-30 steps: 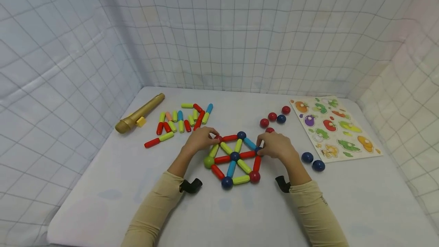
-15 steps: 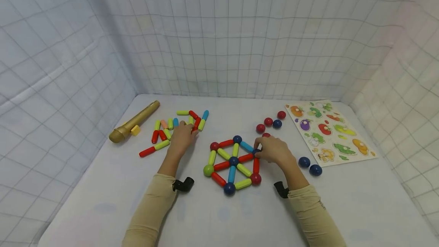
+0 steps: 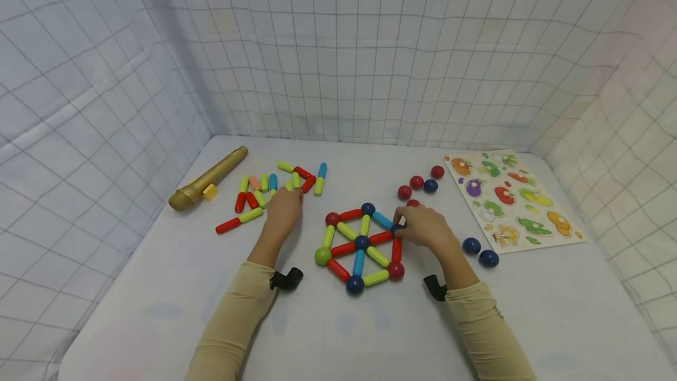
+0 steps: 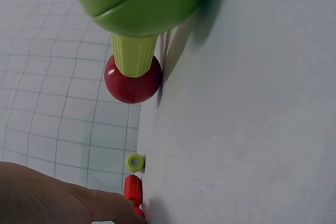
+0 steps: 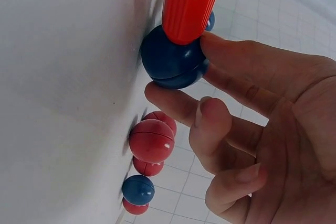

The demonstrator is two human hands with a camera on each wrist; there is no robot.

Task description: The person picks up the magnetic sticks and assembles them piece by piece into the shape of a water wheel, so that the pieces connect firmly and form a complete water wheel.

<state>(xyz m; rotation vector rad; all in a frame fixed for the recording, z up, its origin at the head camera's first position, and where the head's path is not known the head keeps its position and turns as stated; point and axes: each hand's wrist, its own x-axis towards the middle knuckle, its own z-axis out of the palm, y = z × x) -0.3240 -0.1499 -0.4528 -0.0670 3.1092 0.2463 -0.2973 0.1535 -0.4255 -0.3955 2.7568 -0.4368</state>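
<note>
A wheel-like hexagon of magnetic sticks and balls [image 3: 362, 242] lies mid-table, a blue ball at its centre. At its right corner, my right hand [image 3: 425, 227] pinches a blue ball [image 5: 173, 59] between thumb and fingers; a red stick [image 5: 191, 6] joins that ball. My left hand [image 3: 284, 211] is over the loose sticks at the back left, its fingers curled down around a red magnetic stick [image 4: 133, 190], partly hidden by the hand. Close to the left wrist camera are the hexagon's green ball [image 4: 142, 1] and red ball [image 4: 133, 80], with a yellow-green stick between them.
Loose red, green and blue sticks [image 3: 247, 217] surround the left hand. A gold microphone-shaped toy [image 3: 208, 178] lies at far left. Several red and blue balls [image 3: 416, 182] sit behind the right hand, two blue balls [image 3: 480, 253] beside it. A vegetable puzzle board [image 3: 515, 201] lies at right.
My left hand has left the hexagon's red ball and reached back left into the loose sticks, shifting some of them. My right hand has stayed on the blue corner ball.
</note>
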